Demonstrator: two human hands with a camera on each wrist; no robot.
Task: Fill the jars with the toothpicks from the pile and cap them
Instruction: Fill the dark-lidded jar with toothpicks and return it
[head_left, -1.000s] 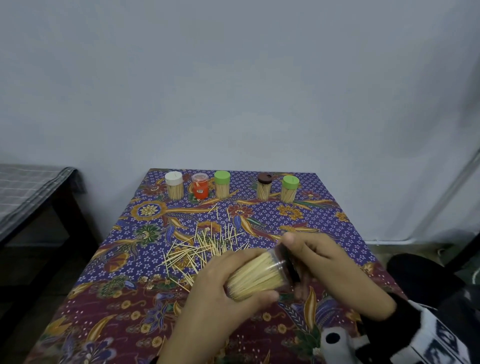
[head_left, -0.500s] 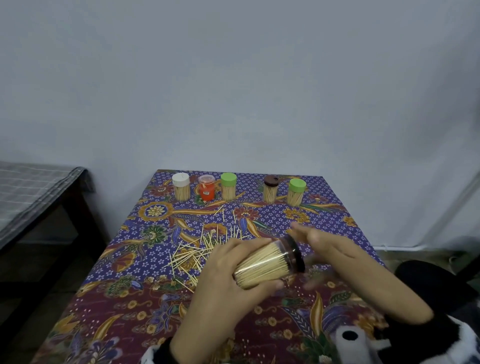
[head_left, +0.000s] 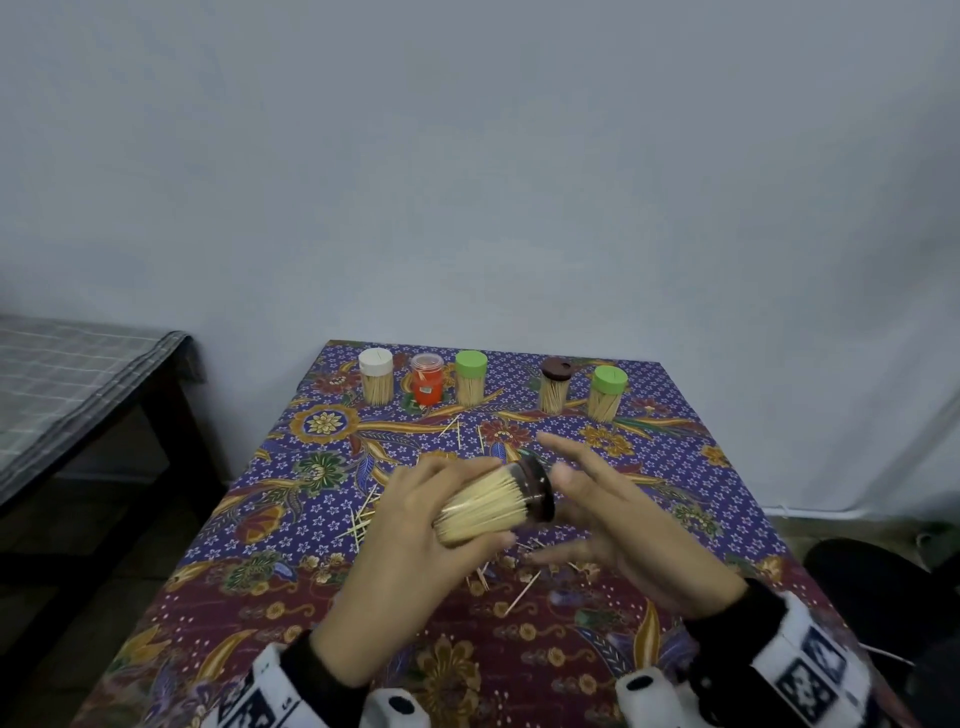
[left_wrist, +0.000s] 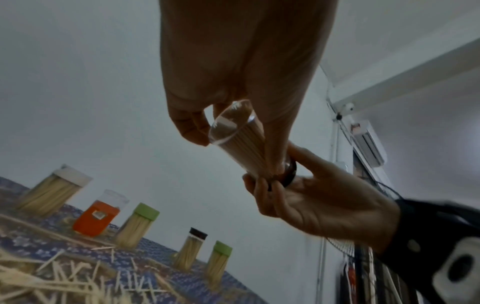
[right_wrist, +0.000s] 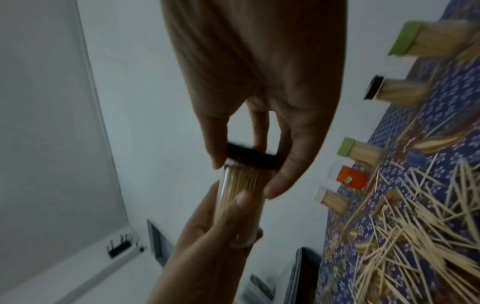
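Note:
My left hand (head_left: 415, 499) grips a clear jar (head_left: 483, 506) packed with toothpicks, held tilted above the table. Its dark brown cap (head_left: 537, 488) sits on the mouth at the right end. My right hand (head_left: 597, 499) is beside the cap with fingers straight and spread around it. In the right wrist view the thumb and a finger flank the cap (right_wrist: 252, 156) and touch it. The left wrist view shows the jar's clear base (left_wrist: 228, 125) and the right hand (left_wrist: 311, 201) under the cap. The loose toothpick pile (right_wrist: 428, 226) lies on the cloth beneath, mostly hidden in the head view.
Along the table's far edge stand a white-capped jar (head_left: 376, 382), a red jar (head_left: 427, 384), a green-capped jar (head_left: 470, 382), a brown-capped jar (head_left: 555, 387) and another green-capped jar (head_left: 607, 389). A bench with a checked cloth (head_left: 67, 384) stands left of the patterned table (head_left: 311, 649).
My right hand has loosened its grip on the cap and spread its fingers. The left hand has kept hold of the jar, which is tilted with its capped end higher.

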